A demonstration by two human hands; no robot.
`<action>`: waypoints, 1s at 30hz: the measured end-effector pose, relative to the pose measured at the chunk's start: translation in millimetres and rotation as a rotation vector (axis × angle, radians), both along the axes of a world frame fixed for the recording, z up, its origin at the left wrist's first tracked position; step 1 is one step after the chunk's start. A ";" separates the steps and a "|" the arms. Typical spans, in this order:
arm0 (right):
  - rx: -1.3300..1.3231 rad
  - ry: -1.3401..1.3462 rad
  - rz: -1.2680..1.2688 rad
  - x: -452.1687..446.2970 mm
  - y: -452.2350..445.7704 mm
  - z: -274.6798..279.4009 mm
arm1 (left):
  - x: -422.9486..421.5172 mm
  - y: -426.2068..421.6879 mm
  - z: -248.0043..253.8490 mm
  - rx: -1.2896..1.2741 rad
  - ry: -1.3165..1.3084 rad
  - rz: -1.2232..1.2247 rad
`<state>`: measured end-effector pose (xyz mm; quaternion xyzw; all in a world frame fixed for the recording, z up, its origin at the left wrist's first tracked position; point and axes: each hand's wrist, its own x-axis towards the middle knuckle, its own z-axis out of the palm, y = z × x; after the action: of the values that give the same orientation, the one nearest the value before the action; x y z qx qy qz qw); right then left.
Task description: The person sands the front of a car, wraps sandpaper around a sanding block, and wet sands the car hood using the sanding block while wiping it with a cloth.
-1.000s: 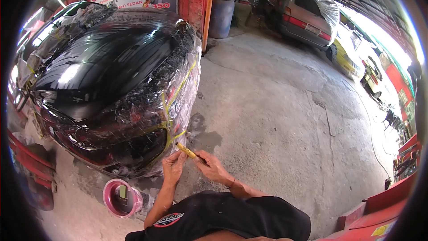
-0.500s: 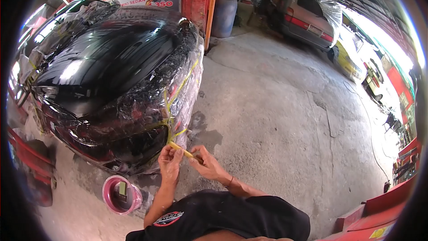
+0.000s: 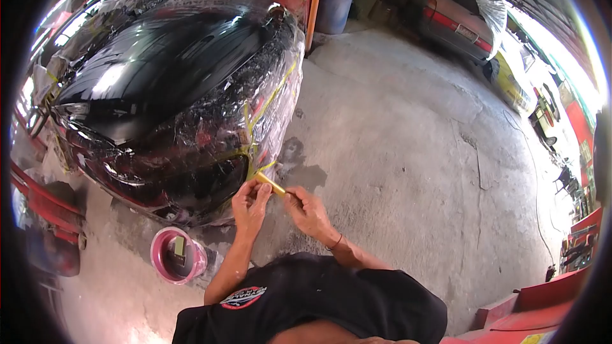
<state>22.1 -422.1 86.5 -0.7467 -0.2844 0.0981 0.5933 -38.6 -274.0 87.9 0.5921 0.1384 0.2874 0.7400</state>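
— Holding what, and how?

— Pinching one end of a slim yellow rod-shaped piece (image 3: 271, 183) between thumb and fingers of the left hand (image 3: 250, 209); gripping the other end with curled fingertips of the right hand (image 3: 310, 215). Slanting between both hands, before the chest. Rolled or solid, too small to tell for certain.

— Best handled how?

— Lightly. Support both ends, turn by small finger movements, and avoid squeezing hard enough to bend or crush. Keep elbows low and fingertips in plain sight.

— And just beyond?

— Near the wrapped corner of a glossy black car (image 3: 159, 57), edged with crinkled clear plastic sheeting (image 3: 288, 111) and crossed by narrow yellow tape (image 3: 275, 93). Worth working clear of, to avoid snagging.

— Farther out?

— Set on the grey concrete floor (image 3: 395, 153), beside the left forearm: a round pink tub (image 3: 155, 256), with a flat green block (image 3: 179, 246) inside.
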 end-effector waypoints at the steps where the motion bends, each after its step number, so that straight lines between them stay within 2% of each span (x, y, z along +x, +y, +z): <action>1: 0.067 -0.152 -0.042 0.7 0.6 -3.3 | 1.0 -1.7 1.9 -0.002 0.014 0.006; 3: 0.087 -0.153 -0.047 1.1 -1.0 -3.5 | 0.9 -4.9 7.9 0.089 -0.004 -0.123; 5: 0.038 -0.103 -0.043 -2.8 -3.0 1.5 | -4.2 5.2 24.1 0.340 0.280 -0.215; 6: -0.034 -0.046 -0.025 -3.4 -5.8 6.4 | -1.8 7.5 14.9 0.209 0.170 -0.253; 7: 0.056 0.082 0.007 -0.1 -6.1 1.4 | 1.6 8.3 6.0 0.082 0.047 -0.278; 8: 0.142 0.203 0.032 2.6 -6.0 -3.8 | -0.4 10.0 6.4 0.078 0.075 -0.237; 10: 0.070 0.241 0.091 9.2 -14.7 3.4 | -1.3 11.4 7.1 -0.069 -0.040 -0.389; 13: -0.040 0.236 0.064 8.8 -12.2 12.4 | -0.4 13.1 1.2 -0.149 -0.043 -0.426; 15: -0.080 0.211 0.008 8.4 -8.7 12.5 | 2.8 3.8 2.9 -0.169 -0.117 -0.333; 17: -0.085 -0.227 -0.121 3.2 -2.1 6.7 | -0.4 -1.6 4.2 -0.191 -0.192 -0.234; 19: -0.046 -0.314 -0.103 1.9 2.3 4.5 | -4.8 -2.5 4.9 -0.040 0.001 -0.195; 20: -0.006 -0.397 -0.090 0.5 3.8 3.8 | -4.8 -0.1 3.7 -0.041 -0.001 -0.190; 21: -0.006 -0.398 -0.085 -1.5 4.8 3.5 | -4.1 3.6 1.0 0.045 0.100 -0.174; 23: 0.065 -0.172 -0.087 -4.7 5.4 3.2 | -4.8 8.9 -5.3 0.133 0.198 -0.155; 24: 0.069 -0.177 -0.086 -3.6 3.7 3.4 | -5.1 11.2 -7.8 0.099 0.156 -0.198; 26: -0.055 0.026 -0.152 0.1 -2.5 1.7 | -6.1 6.2 -6.7 0.064 0.110 -0.238; 28: -0.043 0.030 -0.159 0.3 -0.5 -0.4 | -6.2 -10.3 3.1 -0.151 -0.095 -0.099; 30: -0.033 0.036 -0.166 0.6 1.9 -6.3 | -4.3 -15.8 -4.7 -0.114 -0.101 -0.081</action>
<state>22.7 -420.2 80.2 -0.7755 -0.2091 0.0664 0.5921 -42.9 -289.8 83.2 0.5388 0.0929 0.2783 0.7897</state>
